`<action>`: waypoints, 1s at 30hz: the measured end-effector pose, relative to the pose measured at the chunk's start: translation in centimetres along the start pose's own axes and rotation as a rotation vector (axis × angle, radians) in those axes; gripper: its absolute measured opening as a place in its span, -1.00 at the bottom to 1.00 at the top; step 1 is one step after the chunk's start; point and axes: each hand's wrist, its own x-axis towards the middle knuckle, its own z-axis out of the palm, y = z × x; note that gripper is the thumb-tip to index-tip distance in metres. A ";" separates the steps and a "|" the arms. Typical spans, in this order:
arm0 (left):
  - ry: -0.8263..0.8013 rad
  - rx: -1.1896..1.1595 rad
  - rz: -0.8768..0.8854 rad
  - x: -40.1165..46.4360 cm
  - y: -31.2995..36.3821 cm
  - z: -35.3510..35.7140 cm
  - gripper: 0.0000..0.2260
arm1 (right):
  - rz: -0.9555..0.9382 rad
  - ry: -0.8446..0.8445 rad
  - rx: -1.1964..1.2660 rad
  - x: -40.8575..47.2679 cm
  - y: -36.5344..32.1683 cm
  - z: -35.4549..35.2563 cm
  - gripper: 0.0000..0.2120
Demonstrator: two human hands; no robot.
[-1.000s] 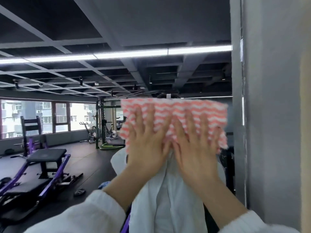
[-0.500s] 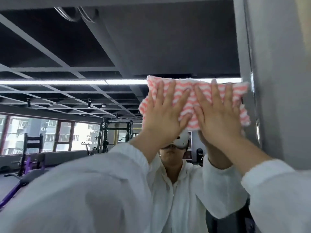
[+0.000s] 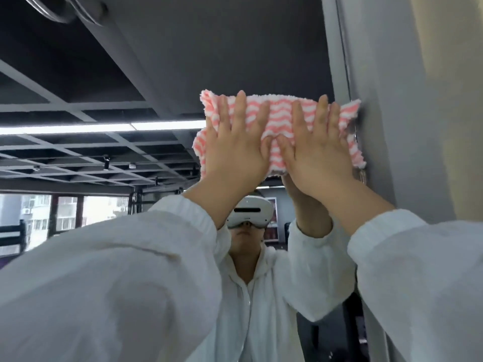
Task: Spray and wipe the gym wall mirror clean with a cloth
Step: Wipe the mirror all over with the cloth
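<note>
Glass fills nearly the whole view: the wall mirror (image 3: 162, 74) runs from nine o'clock across to its right edge at about two o'clock, where it meets a grey wall (image 3: 386, 126). In the glass I see a dark gridded ceiling with a bright light strip (image 3: 104, 127) at nine o'clock, windows (image 3: 65, 215) low at eight o'clock, and the person's own reflection in a white headset (image 3: 249, 211) near six o'clock. White sleeves (image 3: 117, 283) take up the lower half, both arms raised.

Just above centre, toward one o'clock, a pink-and-white striped cloth (image 3: 279, 118) lies spread flat against the mirror, its right corner touching the mirror's edge. The left hand (image 3: 235, 152) lies flat on the cloth's left half, fingers straight and slightly spread, pressing rather than clutching. The right hand (image 3: 313, 155) does the same on the right half, fingers straight and pointing up. The two thumbs almost meet at the cloth's middle.
</note>
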 end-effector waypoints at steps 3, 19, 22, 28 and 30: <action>0.007 -0.036 0.058 -4.8 0.3 1.7 -0.50 | 0.038 -0.025 0.001 -5.1 0.0 2.0 -0.37; -0.190 -0.108 0.173 -27.4 1.0 6.6 -0.48 | -0.193 -0.033 -0.006 -30.3 1.4 10.7 -0.49; -0.171 -0.109 0.179 -27.8 0.5 7.0 -0.42 | -0.220 -0.024 -0.011 -29.2 1.9 10.6 -0.51; -0.025 -0.098 0.141 -22.7 1.6 7.0 -0.49 | -0.241 0.072 -0.048 -22.6 3.2 9.0 -0.50; 0.006 -0.121 0.128 -20.6 2.2 6.8 -0.49 | -0.210 0.098 -0.027 -20.5 3.7 8.3 -0.51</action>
